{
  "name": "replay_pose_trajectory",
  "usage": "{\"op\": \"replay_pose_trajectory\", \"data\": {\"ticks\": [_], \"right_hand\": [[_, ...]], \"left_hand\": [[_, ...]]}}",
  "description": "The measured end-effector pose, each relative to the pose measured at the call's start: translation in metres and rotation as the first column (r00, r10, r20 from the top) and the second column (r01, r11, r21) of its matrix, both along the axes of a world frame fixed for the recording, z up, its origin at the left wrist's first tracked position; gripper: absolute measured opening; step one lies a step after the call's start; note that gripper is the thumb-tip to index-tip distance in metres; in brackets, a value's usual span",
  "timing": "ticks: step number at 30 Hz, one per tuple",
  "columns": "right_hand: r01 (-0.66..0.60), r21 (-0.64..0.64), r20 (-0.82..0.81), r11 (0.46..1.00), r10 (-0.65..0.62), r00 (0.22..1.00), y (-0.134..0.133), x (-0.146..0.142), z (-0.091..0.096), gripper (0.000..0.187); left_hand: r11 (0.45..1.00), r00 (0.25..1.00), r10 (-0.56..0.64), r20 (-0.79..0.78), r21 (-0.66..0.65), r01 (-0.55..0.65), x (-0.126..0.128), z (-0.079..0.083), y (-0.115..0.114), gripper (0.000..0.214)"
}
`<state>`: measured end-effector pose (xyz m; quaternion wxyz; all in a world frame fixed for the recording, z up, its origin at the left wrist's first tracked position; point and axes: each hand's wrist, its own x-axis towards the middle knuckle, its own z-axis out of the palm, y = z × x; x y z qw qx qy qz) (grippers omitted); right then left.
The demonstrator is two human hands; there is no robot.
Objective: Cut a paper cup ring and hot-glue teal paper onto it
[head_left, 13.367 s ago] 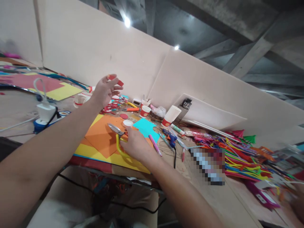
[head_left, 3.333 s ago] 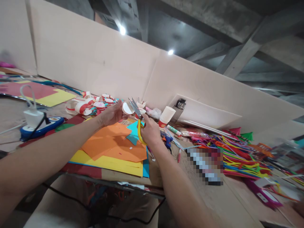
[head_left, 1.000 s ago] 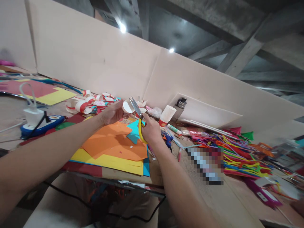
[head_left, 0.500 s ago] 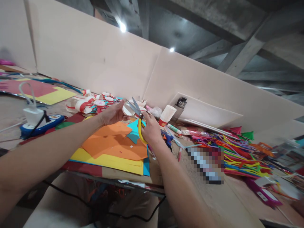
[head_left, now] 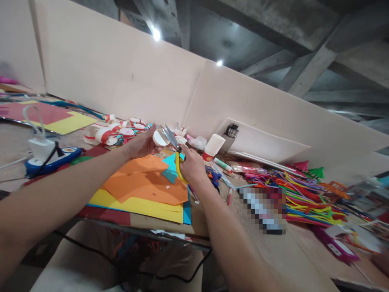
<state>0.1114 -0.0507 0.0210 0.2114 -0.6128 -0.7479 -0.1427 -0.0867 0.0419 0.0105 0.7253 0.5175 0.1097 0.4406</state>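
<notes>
A white paper cup (head_left: 161, 138), seen end-on as a pale round, is gripped by my left hand (head_left: 145, 142) above the coloured paper. My right hand (head_left: 192, 163) is closed around the yellow handles of a pair of scissors (head_left: 172, 138). Their blades point up and left, slightly parted, close to the cup's right edge; whether they touch it I cannot tell. Below both hands lie orange paper sheets (head_left: 136, 178), a light-blue piece (head_left: 170, 168) and yellow paper (head_left: 136, 207).
Cut red-and-white cup pieces (head_left: 110, 134) lie behind my left hand. Right of the scissors stand a stack of paper cups (head_left: 213, 147) and a grey bottle (head_left: 230, 138). Colourful pipe cleaners (head_left: 306, 198) spread at the right. A blue power strip (head_left: 54, 160) is at the left.
The cup in my left hand has shifted slightly left and turned. The scissor blades have come closer together, and my right hand has barely moved.
</notes>
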Motion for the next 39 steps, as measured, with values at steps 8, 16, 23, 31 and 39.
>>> {"op": "replay_pose_trajectory", "data": {"ticks": [8,16,23,31,39], "right_hand": [[-0.007,0.007,-0.024,1.0,0.007,1.0,0.002,0.0,-0.004,0.037],[-0.035,0.04,-0.234,0.999,0.044,0.971,0.007,0.005,-0.005,0.036],[-0.087,0.129,-0.29,0.988,0.121,0.949,0.01,0.005,-0.011,0.04],[-0.097,0.135,-0.307,0.986,0.134,0.942,0.015,0.008,-0.017,0.042],[-0.11,0.126,-0.217,0.986,0.136,0.967,0.011,0.007,-0.013,0.05]], "left_hand": [[0.986,0.997,-0.04,0.062,-0.16,0.049,0.005,0.008,-0.011,0.052],[0.937,0.991,-0.009,0.136,-0.344,0.056,0.008,0.007,-0.01,0.043],[0.988,0.975,-0.064,0.214,-0.126,0.093,0.009,0.002,-0.014,0.03],[0.993,0.987,-0.078,0.144,-0.078,0.09,0.009,-0.002,-0.014,0.022],[0.994,0.989,-0.105,0.101,0.031,0.102,0.013,-0.009,-0.009,0.035]]}}
